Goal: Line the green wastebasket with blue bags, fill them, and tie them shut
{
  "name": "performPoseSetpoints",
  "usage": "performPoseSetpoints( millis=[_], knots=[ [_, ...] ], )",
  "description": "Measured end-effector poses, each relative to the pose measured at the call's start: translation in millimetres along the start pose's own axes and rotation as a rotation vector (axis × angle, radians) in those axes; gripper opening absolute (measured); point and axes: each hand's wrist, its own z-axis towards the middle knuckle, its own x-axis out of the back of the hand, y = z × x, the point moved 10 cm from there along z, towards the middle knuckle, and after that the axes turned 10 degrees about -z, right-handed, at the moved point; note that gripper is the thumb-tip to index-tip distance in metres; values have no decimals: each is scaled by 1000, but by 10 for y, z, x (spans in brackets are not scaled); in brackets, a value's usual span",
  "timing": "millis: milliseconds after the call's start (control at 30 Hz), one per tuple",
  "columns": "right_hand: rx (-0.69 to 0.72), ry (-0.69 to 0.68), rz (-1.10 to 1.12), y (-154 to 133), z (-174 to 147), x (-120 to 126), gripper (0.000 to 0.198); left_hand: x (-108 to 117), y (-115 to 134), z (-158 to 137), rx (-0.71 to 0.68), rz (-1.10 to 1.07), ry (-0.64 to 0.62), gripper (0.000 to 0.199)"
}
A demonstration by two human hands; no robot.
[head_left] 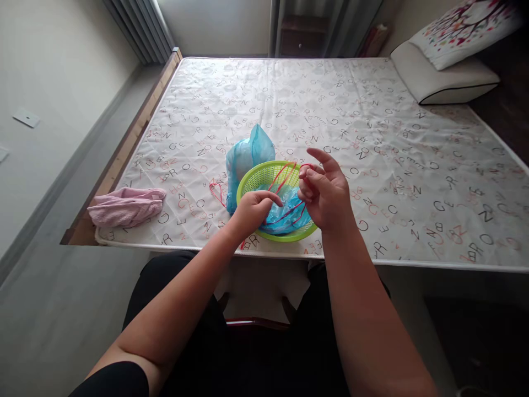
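Note:
A thin red string (283, 175) loops between my two hands above a lime-green plastic basket (285, 238). My right hand (326, 190) is raised at the basket's right rim, pinching the string between thumb and fingers, with the index finger sticking up. Low over the basket's left side, my left hand (258, 209) is closed, and the string runs to its fingers; its grip is partly hidden. Inside the basket lies a crumpled blue plastic bag (285, 220). Behind and left of the basket stands a filled, translucent blue bag (243, 160).
The basket rests near the front edge of a letter-printed mattress (330, 110). A folded pink cloth (128, 207) lies at the left corner, beside the wooden bed frame (136, 132). Another red string loop (217, 193) lies left of the basket. A cushion (438, 77) and a pillow (467, 33) are far right.

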Motion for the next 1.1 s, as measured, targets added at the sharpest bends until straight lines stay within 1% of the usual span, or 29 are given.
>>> performPoseSetpoints(
  millis=[33, 67, 100, 167, 267, 367, 433, 500, 567, 633, 700, 733, 800, 833, 900, 967, 1033, 1100],
  knots=[
    [26, 5, -10, -32, -4, -5, 38, 12, -2, 4, -1, -59, 21, 23],
    [44, 16, -16, -52, -9, -10, 33, -15, -4, 4, 6, -98, 3, 24],
    [52, 30, -17, -60, -18, -20, 27, -68, 7, -1, 7, -107, -43, 26],
    [45, 28, -1, -45, -50, -84, 19, -200, 66, -32, -24, -43, -159, 28],
    [39, -79, -4, -30, -134, -295, 13, -335, 136, -85, -99, 86, -274, 25],
    [97, -188, -122, -78, -232, -476, 21, -406, 73, -100, -108, 160, -344, 29],
    [168, -255, -237, -128, -279, -556, 30, -389, -11, -80, -83, 202, -332, 26],
    [218, -325, -351, -138, -298, -591, 37, -339, -70, -50, -63, 214, -289, 25],
    [221, -331, -400, -110, -261, -507, 42, -336, -103, -41, -41, 168, -301, 29],
    [203, -269, -391, -75, -186, -318, 46, -354, -112, -47, -10, 77, -341, 35],
    [183, -222, -392, -33, -123, -140, 51, -338, -112, -48, 29, -4, -348, 40],
    [169, -235, -418, -1, -106, -94, 55, -322, -105, -46, 40, -35, -343, 42],
    [136, -314, -501, 77, -103, -77, 64, -297, -82, -41, 45, -76, -336, 46],
    [118, -360, -550, 117, -112, -85, 65, -288, -70, -37, 42, -89, -334, 48],
    [92, -411, -648, 173, -126, -84, 56, -271, -51, -21, 32, -111, -323, 49],
    [96, -400, -725, 182, -117, -53, 37, -255, -38, 3, 17, -130, -304, 50],
    [130, -323, -760, 144, -85, 9, 21, -219, -25, 41, -9, -154, -260, 50],
    [190, -166, -737, 59, -47, 114, 16, -161, -18, 84, -40, -179, -190, 50]
  ],
)
